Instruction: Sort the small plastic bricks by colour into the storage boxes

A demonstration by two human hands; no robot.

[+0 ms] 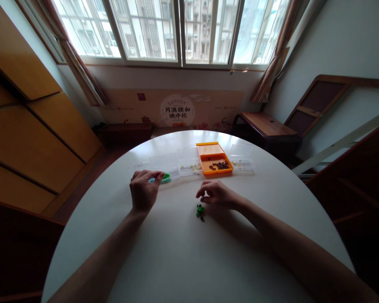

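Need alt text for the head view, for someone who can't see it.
A person's left hand reaches to a clear box of green pieces, the right hand near a small green-and-brown pile on a round white table. Beyond, an orange box holds brown pieces, with clear boxes of yellow pieces either side.

Daylight from washed-out windows [151,31] whitens the far edge of the tabletop [164,256]; its near edge is dim, the outer view stretched.
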